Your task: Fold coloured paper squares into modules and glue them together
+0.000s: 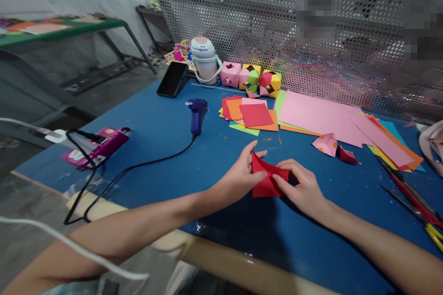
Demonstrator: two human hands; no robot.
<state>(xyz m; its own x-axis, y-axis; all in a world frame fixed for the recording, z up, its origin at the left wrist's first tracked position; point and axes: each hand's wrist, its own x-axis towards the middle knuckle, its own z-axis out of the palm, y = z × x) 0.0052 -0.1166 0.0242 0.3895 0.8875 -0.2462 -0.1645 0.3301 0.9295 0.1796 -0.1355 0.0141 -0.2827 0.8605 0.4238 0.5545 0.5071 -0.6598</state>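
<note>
A partly folded red paper (268,179) lies on the blue table (166,138) in front of me. My left hand (238,176) pinches its left corner, thumb and fingers closed on the raised flap. My right hand (301,186) presses and grips the paper's right edge with curled fingers. Both hands hold the same sheet just above the table top.
A stack of coloured paper squares (251,114), large pink sheets (318,115), folded pieces (327,144) and paper cubes (252,77) lie beyond. A blue glue gun (198,113) with its cord, a phone (172,79), a white bottle (205,60), a purple device (98,147) and scissors (415,200) are around.
</note>
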